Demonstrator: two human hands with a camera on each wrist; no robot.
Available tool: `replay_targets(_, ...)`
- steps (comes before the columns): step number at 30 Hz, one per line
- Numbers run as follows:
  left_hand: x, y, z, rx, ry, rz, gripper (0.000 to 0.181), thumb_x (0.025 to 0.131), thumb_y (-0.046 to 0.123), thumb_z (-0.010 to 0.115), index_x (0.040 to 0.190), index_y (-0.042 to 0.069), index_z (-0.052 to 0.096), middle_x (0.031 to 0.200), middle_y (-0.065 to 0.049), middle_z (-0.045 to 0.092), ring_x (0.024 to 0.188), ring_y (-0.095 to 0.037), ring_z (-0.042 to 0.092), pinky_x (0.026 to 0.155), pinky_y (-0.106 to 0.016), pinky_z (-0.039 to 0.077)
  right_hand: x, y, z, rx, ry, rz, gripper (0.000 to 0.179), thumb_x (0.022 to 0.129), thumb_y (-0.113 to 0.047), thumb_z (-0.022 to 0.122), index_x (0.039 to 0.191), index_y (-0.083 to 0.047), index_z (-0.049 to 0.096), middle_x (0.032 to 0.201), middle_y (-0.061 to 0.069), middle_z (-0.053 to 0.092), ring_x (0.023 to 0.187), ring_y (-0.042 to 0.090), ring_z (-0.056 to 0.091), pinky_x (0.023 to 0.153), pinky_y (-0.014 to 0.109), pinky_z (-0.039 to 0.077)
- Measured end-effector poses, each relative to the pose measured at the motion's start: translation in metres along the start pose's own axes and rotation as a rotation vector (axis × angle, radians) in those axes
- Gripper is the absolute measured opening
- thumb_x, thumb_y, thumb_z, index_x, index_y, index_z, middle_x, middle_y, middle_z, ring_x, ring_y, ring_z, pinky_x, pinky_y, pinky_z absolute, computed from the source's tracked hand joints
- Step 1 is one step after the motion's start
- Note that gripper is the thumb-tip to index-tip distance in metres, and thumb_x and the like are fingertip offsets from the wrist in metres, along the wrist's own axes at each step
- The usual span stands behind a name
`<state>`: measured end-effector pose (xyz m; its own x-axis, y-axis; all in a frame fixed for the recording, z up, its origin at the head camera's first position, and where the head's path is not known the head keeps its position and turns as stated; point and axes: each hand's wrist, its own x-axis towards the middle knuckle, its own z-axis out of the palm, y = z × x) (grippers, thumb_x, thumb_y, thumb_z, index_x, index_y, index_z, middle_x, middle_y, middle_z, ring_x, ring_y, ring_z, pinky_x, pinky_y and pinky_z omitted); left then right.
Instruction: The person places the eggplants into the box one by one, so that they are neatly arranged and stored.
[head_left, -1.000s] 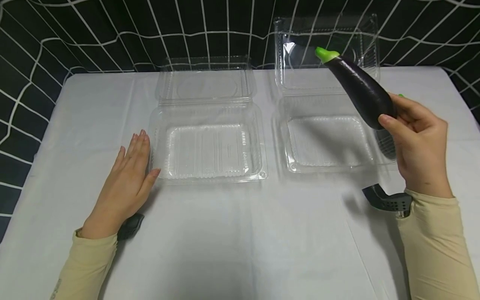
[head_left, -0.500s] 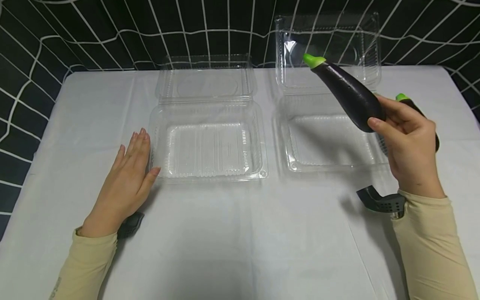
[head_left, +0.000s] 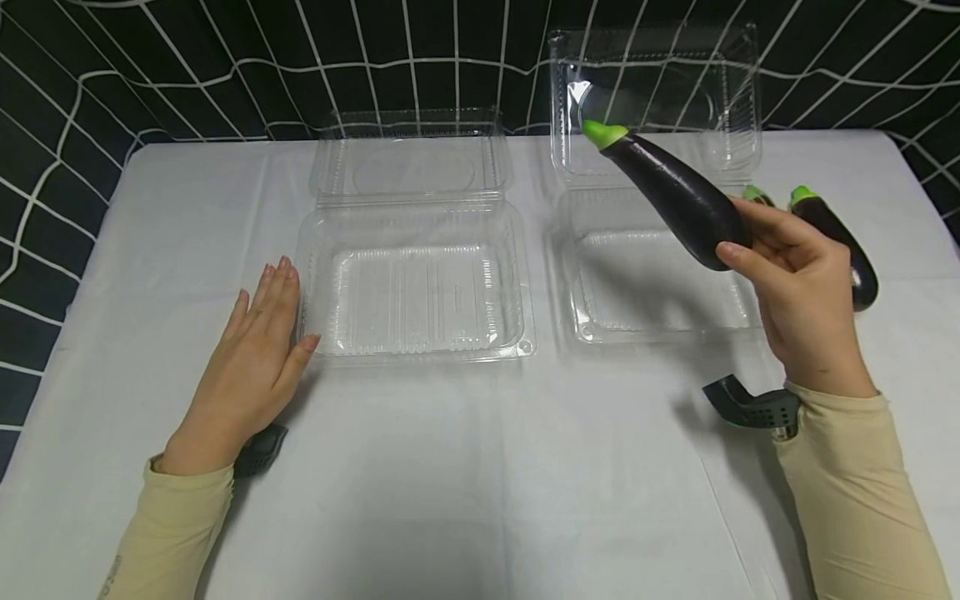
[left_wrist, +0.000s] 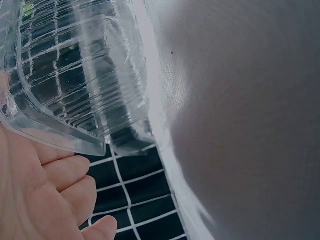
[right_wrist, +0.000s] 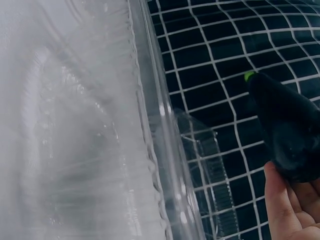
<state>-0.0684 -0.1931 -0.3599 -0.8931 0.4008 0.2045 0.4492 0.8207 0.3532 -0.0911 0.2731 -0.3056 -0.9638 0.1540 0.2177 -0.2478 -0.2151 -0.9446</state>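
My right hand (head_left: 806, 292) pinches the thick end of a dark purple eggplant (head_left: 671, 196) between thumb and fingers. It is held above the right clear plastic container (head_left: 652, 335), its green stem end pointing toward the back left. In the right wrist view the same eggplant (right_wrist: 285, 125) appears above the fingertips (right_wrist: 272, 180). My left hand (head_left: 251, 362) lies with straight fingers along the left side of the left clear container (head_left: 420, 354). From the left wrist, that container's ribbed wall (left_wrist: 75, 75) shows right at the fingers.
Behind my right hand another eggplant (head_left: 840, 250) lies on the white cloth (head_left: 450, 483); a second green stem (head_left: 757, 196) shows beside it, mostly hidden. Both container lids, left (head_left: 412, 167) and right (head_left: 660, 158), stand open at the back. A dark grid-patterned cloth (head_left: 225, 67) hangs behind.
My right hand has moved left with the eggplant, which has come lower over the right container. The eggplant lying behind that hand has come into view. My left hand has stayed put.
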Motion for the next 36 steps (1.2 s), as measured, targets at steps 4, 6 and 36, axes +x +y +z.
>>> replay_targets(4,0.000,0.000,0.000,0.001,0.004,0.001,0.072,0.102,0.047,0.024,0.146,-0.009,0.017,0.154,-0.022,0.014,0.143,-0.029,0.009,0.114,-0.048,0.007,-0.001,0.001,0.002,0.006,-0.027,0.001,0.042,0.079,0.023,0.059,0.119,0.016,0.055,0.114,0.019,0.062,0.103,0.025,0.061,0.080,0.023,0.052)
replay_targets(6,0.000,0.000,0.000,0.001,0.005,0.001,0.072,0.102,0.048,0.024,0.146,-0.009,0.017,0.154,-0.022,0.014,0.143,-0.029,0.009,0.114,-0.048,0.007,-0.001,0.002,0.003,0.021,-0.039,0.001,0.042,0.079,0.024,0.059,0.120,0.017,0.055,0.114,0.019,0.062,0.101,0.025,0.062,0.080,0.023,0.052)
replay_targets(36,0.001,-0.002,0.000,0.004,-0.014,-0.008,0.072,0.102,0.047,0.024,0.146,-0.009,0.014,0.154,-0.021,0.012,0.143,-0.029,0.008,0.114,-0.048,0.006,-0.008,0.011,0.021,-0.060,-0.125,0.055,0.041,0.080,0.021,0.061,0.120,0.016,0.056,0.114,0.014,0.064,0.105,0.020,0.061,0.080,0.020,0.050)
